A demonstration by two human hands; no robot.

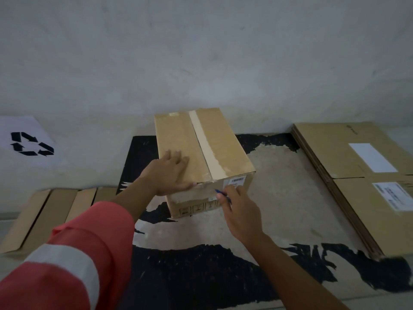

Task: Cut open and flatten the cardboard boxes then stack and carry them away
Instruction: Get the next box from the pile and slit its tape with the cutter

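A closed brown cardboard box (225,144) stands on the floor in the middle, a strip of pale tape running along its top seam. My left hand (168,173) lies flat on the box's top near its front left edge, fingers straight. My right hand (240,211) is at the box's front face, just below the taped seam, pinching a small blue-handled cutter (220,192) whose tip points at the front top edge.
A stack of flattened cardboard boxes (348,166) lies on the right. Flattened cardboard pieces (51,211) lie on the left. A white sheet with a recycling symbol (29,144) leans at the far left wall. The floor mat (279,198) is worn black and beige.
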